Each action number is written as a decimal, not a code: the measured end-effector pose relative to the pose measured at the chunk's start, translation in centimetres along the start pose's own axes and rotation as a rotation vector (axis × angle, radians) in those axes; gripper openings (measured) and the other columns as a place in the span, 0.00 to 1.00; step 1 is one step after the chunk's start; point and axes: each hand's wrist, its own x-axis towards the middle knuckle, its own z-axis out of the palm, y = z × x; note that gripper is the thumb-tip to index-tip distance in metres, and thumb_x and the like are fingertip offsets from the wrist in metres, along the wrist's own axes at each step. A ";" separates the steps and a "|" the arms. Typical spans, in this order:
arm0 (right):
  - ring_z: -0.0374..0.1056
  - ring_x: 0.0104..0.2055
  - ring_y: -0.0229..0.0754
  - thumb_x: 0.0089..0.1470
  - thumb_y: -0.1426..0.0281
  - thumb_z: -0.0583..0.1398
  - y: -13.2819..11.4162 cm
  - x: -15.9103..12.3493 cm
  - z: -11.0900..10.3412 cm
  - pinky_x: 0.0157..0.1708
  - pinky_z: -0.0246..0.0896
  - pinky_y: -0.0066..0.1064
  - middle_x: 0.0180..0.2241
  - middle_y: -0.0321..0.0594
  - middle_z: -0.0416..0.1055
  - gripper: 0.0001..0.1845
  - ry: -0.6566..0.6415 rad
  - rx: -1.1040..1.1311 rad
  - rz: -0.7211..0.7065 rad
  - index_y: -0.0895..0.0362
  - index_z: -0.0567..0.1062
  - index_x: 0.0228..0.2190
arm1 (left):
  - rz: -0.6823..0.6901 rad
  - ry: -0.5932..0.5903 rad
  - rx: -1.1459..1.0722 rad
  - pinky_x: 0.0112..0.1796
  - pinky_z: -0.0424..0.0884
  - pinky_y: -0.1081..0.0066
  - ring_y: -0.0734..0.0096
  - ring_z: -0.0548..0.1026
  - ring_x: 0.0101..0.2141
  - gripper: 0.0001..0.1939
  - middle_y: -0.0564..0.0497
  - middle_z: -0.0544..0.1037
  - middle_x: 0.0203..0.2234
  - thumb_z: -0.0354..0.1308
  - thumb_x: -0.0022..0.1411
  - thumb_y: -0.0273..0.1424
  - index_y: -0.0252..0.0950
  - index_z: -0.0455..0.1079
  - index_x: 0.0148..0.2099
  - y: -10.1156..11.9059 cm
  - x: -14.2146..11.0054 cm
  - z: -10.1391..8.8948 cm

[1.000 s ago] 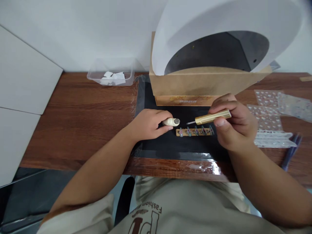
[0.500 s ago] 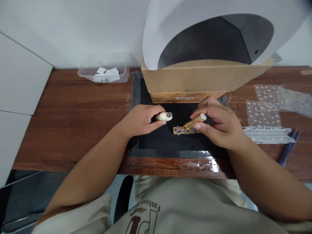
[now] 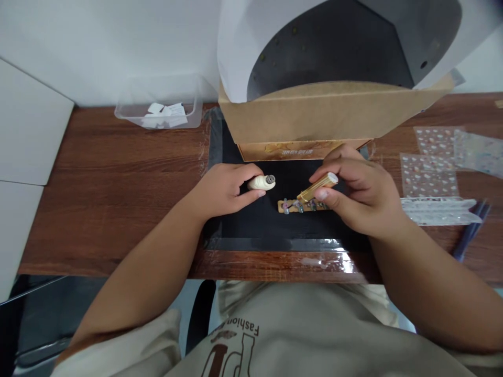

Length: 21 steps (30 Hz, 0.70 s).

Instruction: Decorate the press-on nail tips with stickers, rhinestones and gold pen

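My left hand [image 3: 231,191] is closed round a small cream nail polish bottle [image 3: 259,183], its grey neck uncapped and tipped toward the right. Between thumb and fingers of my right hand [image 3: 357,193] is a nail polish brush with a ribbed gold cap [image 3: 323,186], slanting down to the left. Its dark bristle end reaches the left part of a narrow light-wood strip [image 3: 280,207]. Several glossy bluish-purple press-on nails [image 3: 301,206] sit along that strip. My right fingers hide the strip's right end. Which nail the bristles touch, if any, I cannot tell.
A black mat [image 3: 251,225], taped at its edges, lies under both hands. Behind it stands a cardboard box [image 3: 314,118] with a white hooded top. A clear plastic bin [image 3: 192,118] with papers is back left; patterned plastic sheets [image 3: 428,175] lie on the right.
The brush has shifted slightly, its bristles now a little right of the leftmost nail. My left hand still keeps the bottle tipped. The whole view has tilted a little.
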 end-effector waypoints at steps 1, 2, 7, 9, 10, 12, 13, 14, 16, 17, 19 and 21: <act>0.67 0.33 0.41 0.60 0.64 0.61 -0.1 0.0 0.0 0.32 0.65 0.35 0.27 0.37 0.72 0.06 -0.018 0.018 -0.008 0.53 0.75 0.34 | 0.001 0.000 0.000 0.30 0.61 0.74 0.72 0.73 0.28 0.16 0.53 0.78 0.29 0.54 0.65 0.42 0.36 0.72 0.45 0.0 0.0 0.0; 0.67 0.33 0.41 0.60 0.64 0.62 -0.1 0.0 0.1 0.32 0.64 0.35 0.27 0.37 0.72 0.06 -0.040 0.025 -0.015 0.54 0.75 0.33 | 0.001 0.000 0.001 0.30 0.61 0.74 0.73 0.73 0.28 0.16 0.53 0.78 0.29 0.54 0.65 0.42 0.36 0.72 0.45 0.0 0.0 0.0; 0.68 0.33 0.42 0.58 0.64 0.62 0.0 0.1 0.8 0.33 0.65 0.36 0.27 0.38 0.72 0.06 -0.036 -0.058 -0.016 0.54 0.75 0.32 | 0.008 0.001 -0.005 0.29 0.60 0.74 0.73 0.72 0.27 0.15 0.53 0.77 0.27 0.54 0.65 0.41 0.35 0.72 0.45 -0.1 0.1 0.0; 0.68 0.33 0.42 0.59 0.64 0.62 0.0 0.1 1.0 0.34 0.65 0.37 0.27 0.38 0.73 0.06 0.000 -0.094 -0.015 0.53 0.75 0.32 | 0.009 0.002 -0.006 0.29 0.59 0.74 0.73 0.72 0.27 0.15 0.54 0.76 0.26 0.55 0.65 0.41 0.35 0.72 0.45 -0.1 0.0 0.0; 0.68 0.33 0.42 0.59 0.64 0.62 0.0 0.1 1.0 0.34 0.65 0.37 0.27 0.38 0.73 0.06 0.015 -0.112 -0.016 0.53 0.75 0.32 | 0.007 0.002 -0.005 0.29 0.59 0.74 0.73 0.72 0.27 0.15 0.54 0.76 0.26 0.55 0.65 0.41 0.36 0.71 0.45 -0.1 0.0 0.0; 0.66 0.32 0.42 0.59 0.64 0.61 0.0 0.1 1.0 0.35 0.66 0.38 0.27 0.38 0.74 0.07 0.042 -0.139 -0.027 0.53 0.75 0.32 | 0.000 0.001 -0.002 0.29 0.60 0.74 0.73 0.72 0.27 0.15 0.54 0.76 0.26 0.55 0.65 0.41 0.36 0.71 0.45 -0.1 0.0 0.0; 0.66 0.32 0.42 0.59 0.64 0.61 0.0 0.1 0.9 0.35 0.66 0.38 0.27 0.38 0.74 0.07 0.054 -0.144 -0.032 0.54 0.75 0.33 | -0.001 0.001 -0.001 0.29 0.60 0.74 0.73 0.73 0.27 0.15 0.54 0.76 0.26 0.55 0.65 0.41 0.36 0.71 0.45 -0.1 0.0 0.0; 0.65 0.32 0.42 0.59 0.64 0.61 -0.1 0.1 0.9 0.35 0.66 0.38 0.27 0.38 0.74 0.07 0.062 -0.142 -0.033 0.54 0.75 0.33 | -0.002 0.001 -0.001 0.29 0.60 0.74 0.73 0.73 0.27 0.15 0.54 0.76 0.26 0.55 0.65 0.41 0.36 0.71 0.45 -0.1 0.0 0.0; 0.65 0.32 0.41 0.60 0.65 0.61 -0.3 0.2 0.6 0.34 0.65 0.36 0.27 0.37 0.73 0.07 0.056 -0.108 -0.019 0.55 0.75 0.33 | -0.004 -0.005 -0.002 0.29 0.60 0.74 0.73 0.73 0.27 0.15 0.54 0.76 0.26 0.55 0.65 0.41 0.36 0.71 0.44 0.0 0.0 0.0; 0.66 0.32 0.41 0.60 0.65 0.61 -0.4 0.2 0.6 0.33 0.64 0.35 0.27 0.37 0.73 0.07 0.043 -0.077 -0.011 0.55 0.75 0.32 | -0.004 -0.004 -0.002 0.29 0.60 0.74 0.73 0.72 0.27 0.15 0.54 0.76 0.26 0.54 0.65 0.41 0.36 0.72 0.44 0.0 0.0 -0.1; 0.67 0.32 0.40 0.60 0.65 0.61 -0.6 0.2 0.5 0.32 0.64 0.34 0.26 0.37 0.72 0.06 0.005 -0.021 0.004 0.54 0.75 0.32 | -0.003 -0.003 -0.002 0.29 0.60 0.73 0.73 0.72 0.27 0.15 0.54 0.76 0.25 0.54 0.65 0.41 0.36 0.72 0.45 0.0 0.0 -0.1; 0.67 0.32 0.41 0.59 0.65 0.62 -0.8 0.2 0.8 0.32 0.63 0.34 0.26 0.36 0.72 0.06 -0.025 -0.002 0.006 0.54 0.75 0.32 | -0.002 -0.004 -0.005 0.29 0.60 0.73 0.73 0.72 0.27 0.15 0.54 0.75 0.25 0.54 0.65 0.41 0.36 0.72 0.45 0.0 0.0 0.0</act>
